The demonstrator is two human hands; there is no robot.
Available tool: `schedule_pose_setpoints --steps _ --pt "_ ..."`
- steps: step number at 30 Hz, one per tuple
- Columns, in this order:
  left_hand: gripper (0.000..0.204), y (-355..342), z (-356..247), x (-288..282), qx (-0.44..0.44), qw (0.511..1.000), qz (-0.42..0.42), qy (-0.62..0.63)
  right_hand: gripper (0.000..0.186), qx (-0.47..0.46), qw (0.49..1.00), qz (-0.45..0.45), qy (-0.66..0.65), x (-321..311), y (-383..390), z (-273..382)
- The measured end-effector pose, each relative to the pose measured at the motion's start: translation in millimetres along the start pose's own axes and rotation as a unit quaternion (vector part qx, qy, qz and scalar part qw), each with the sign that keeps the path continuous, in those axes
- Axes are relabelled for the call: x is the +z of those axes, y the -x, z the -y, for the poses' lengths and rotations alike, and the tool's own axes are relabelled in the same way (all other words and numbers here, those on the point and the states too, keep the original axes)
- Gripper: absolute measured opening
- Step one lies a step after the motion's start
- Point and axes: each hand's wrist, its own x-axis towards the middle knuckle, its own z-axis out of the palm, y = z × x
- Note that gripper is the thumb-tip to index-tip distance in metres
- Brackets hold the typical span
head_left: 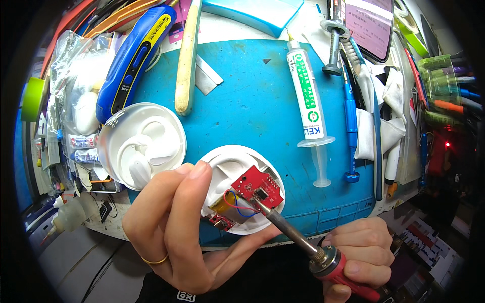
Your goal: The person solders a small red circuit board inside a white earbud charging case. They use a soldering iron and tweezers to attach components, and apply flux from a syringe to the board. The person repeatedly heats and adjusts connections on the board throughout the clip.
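Observation:
My left hand point(177, 232) pinches a round white plastic shell point(222, 156) between thumb and fingers, tilting it up off the mat. Inside the shell sit a red circuit board point(242, 182), a gold-taped battery-like block point(221, 203) and a smaller red board point(221, 223). Thin red and blue wires point(234, 202) run to the larger board. My right hand point(366, 252) is closed round the red handle of a soldering iron point(290, 230). Its tip meets the larger board beside a small black chip; contact cannot be confirmed. Left of the shell lies a white round case half point(177, 126) with earbud-shaped forms.
On the blue mat point(242, 96) lie a labelled syringe point(305, 86), a metal blade point(208, 76) and a cream-coloured handle point(187, 65). A blue tool point(134, 63) lies upper left. At right are a blue screwdriver point(350, 113), white cloth point(371, 136) and a phone point(371, 25).

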Motion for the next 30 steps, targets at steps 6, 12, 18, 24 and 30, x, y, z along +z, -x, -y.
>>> schedule_pose_setpoints --steps 6,12,18,24,30 --pt "0.113 -0.2 -0.7 1.0 -0.001 1.0 -0.004 0.003 0.032 0.0 1.0 0.004 -0.003 -0.9 -0.1 0.1" --pt "0.113 -0.4 -1.3 1.3 0.004 1.0 -0.006 -0.012 0.032 -0.007 1.0 -0.007 -0.001 0.8 0.9 -1.2" --pt "0.112 -0.3 0.2 2.0 0.003 1.0 -0.014 -0.008 0.031 -0.005 1.0 -0.012 -0.005 2.0 1.4 -1.0" --pt "0.112 -0.3 -0.5 2.0 0.002 1.0 -0.013 -0.008 0.031 -0.007 1.0 -0.019 -0.004 2.9 2.0 -1.9" --pt "0.112 -1.2 -1.7 -0.2 -0.002 1.0 -0.003 0.0 0.031 0.004 0.999 -0.036 0.002 3.7 5.0 0.6"
